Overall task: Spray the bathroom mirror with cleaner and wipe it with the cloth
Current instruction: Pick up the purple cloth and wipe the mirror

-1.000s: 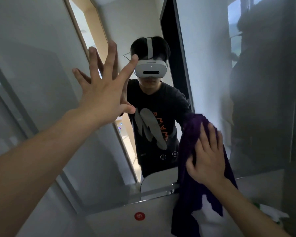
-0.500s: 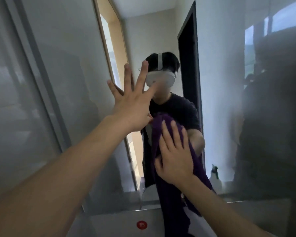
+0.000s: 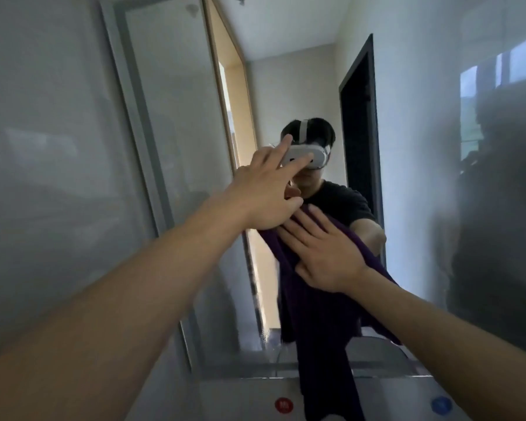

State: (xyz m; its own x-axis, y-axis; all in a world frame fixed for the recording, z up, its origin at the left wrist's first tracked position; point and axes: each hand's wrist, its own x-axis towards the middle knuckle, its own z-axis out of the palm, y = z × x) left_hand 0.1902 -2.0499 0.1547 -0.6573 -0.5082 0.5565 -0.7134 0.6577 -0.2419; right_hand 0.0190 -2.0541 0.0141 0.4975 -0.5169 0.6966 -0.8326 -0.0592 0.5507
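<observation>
The bathroom mirror [image 3: 413, 153] fills the wall ahead and reflects a person wearing a white headset. My right hand [image 3: 322, 253] lies flat with fingers spread, pressing a dark purple cloth [image 3: 322, 323] against the glass; the cloth hangs down below the mirror's lower edge. My left hand [image 3: 268, 192] is stretched out with fingers apart, resting on the mirror just above and left of the cloth, its lower edge touching the cloth's top. No spray bottle is visible.
A grey wall panel [image 3: 58, 177] with a vertical metal strip lies to the left. Below the mirror a white surface carries a red round mark [image 3: 284, 405] and a blue round mark [image 3: 441, 404]. A hazy smear covers the mirror's right side [image 3: 498, 208].
My right hand slid the cloth up and to the left across the glass. My left hand shifted toward the middle, and the two hands now meet. The view tilted upward.
</observation>
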